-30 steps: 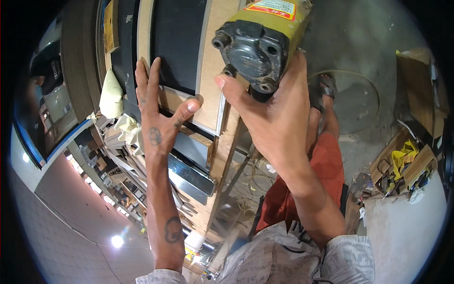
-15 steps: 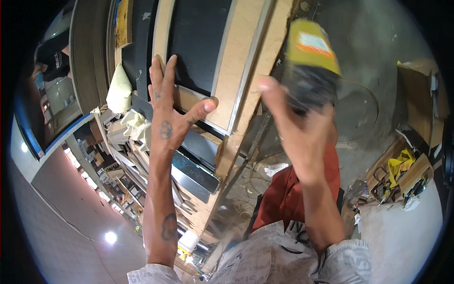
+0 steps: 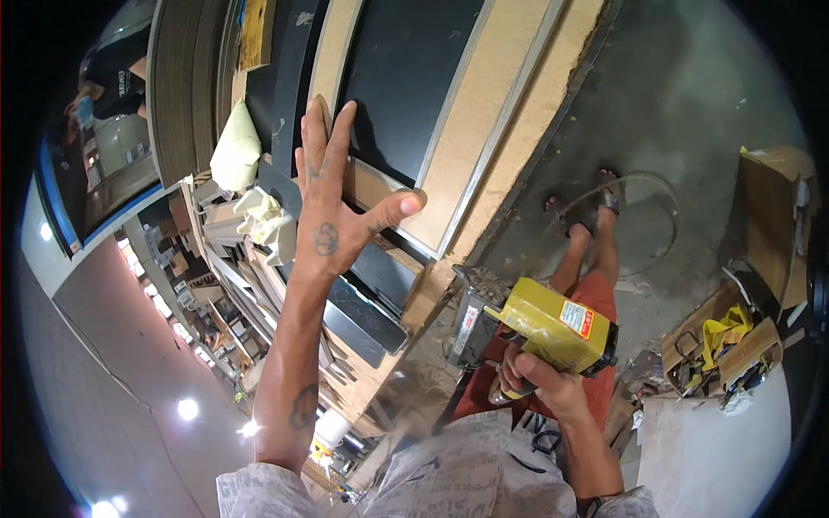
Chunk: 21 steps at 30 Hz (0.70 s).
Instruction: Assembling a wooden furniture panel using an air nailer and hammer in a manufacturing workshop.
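My left hand (image 3: 332,211) lies with fingers spread on a panel of light wood frame pieces (image 3: 436,203) around a dark sheet (image 3: 406,78). The thumb points right, across the frame near the sheet's corner. My right hand (image 3: 548,380) is wrapped round the handle of a yellow nail gun (image 3: 553,319) with a black end cap. It hangs in front of my lap, off the panel's near right edge. Its grey metal nose and magazine (image 3: 471,328) point left, close to the panel's corner but apart from it.
A looped hose (image 3: 673,211) lies on the floor by my feet. Open cardboard boxes (image 3: 747,354) with yellow material stand at right. Left of the panel are a cream cone-shaped bundle (image 3: 237,151) and crumpled gloves (image 3: 266,224). Another person (image 3: 117,86) is at the far left.
My right hand has brought the nail gun down and toward me, from beyond the panel's right edge to my lap. My left hand stays spread on the panel.
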### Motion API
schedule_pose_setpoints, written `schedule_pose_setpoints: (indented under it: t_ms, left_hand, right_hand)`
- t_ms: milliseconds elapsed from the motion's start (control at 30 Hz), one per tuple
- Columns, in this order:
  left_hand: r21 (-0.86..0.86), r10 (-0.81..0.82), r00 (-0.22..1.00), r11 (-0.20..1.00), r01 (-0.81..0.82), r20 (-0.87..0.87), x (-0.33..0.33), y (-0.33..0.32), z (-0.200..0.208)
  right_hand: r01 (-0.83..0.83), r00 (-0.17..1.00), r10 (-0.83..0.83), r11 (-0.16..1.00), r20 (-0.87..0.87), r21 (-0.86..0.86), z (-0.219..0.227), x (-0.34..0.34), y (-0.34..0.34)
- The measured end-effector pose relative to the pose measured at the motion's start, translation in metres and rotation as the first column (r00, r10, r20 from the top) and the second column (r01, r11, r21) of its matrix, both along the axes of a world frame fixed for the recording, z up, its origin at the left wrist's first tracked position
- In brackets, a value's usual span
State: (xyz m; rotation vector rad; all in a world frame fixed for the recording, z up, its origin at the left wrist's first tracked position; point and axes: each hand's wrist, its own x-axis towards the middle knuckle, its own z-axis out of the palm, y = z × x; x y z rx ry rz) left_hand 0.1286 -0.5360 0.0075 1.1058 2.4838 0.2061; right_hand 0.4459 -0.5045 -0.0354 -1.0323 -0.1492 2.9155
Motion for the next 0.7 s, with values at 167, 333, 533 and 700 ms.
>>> schedule_pose_setpoints:
  t_ms: [167,333,533,700]
  left_hand:
    - [0.042,-0.059,0.998,0.997,0.059,-0.022,0.002,-0.002,0.000]
    - [0.048,-0.059,0.998,0.997,0.060,-0.016,0.005,0.001,0.004]
    - [0.040,-0.061,0.998,0.997,0.062,-0.024,0.003,-0.001,0.001]
    - [0.003,-0.061,0.997,0.998,0.061,-0.045,-0.001,-0.004,-0.001]
  right_hand:
    - [0.002,1.000,-0.002,1.000,-0.025,-0.011,-0.009,-0.012,-0.007]
    - [0.025,0.999,-0.026,0.999,-0.023,-0.040,-0.007,-0.010,-0.009]
    - [0.033,0.999,-0.034,0.999,-0.032,-0.033,-0.011,-0.010,-0.013]
    - [0.040,0.998,-0.041,0.999,-0.042,-0.019,-0.011,-0.011,-0.013]
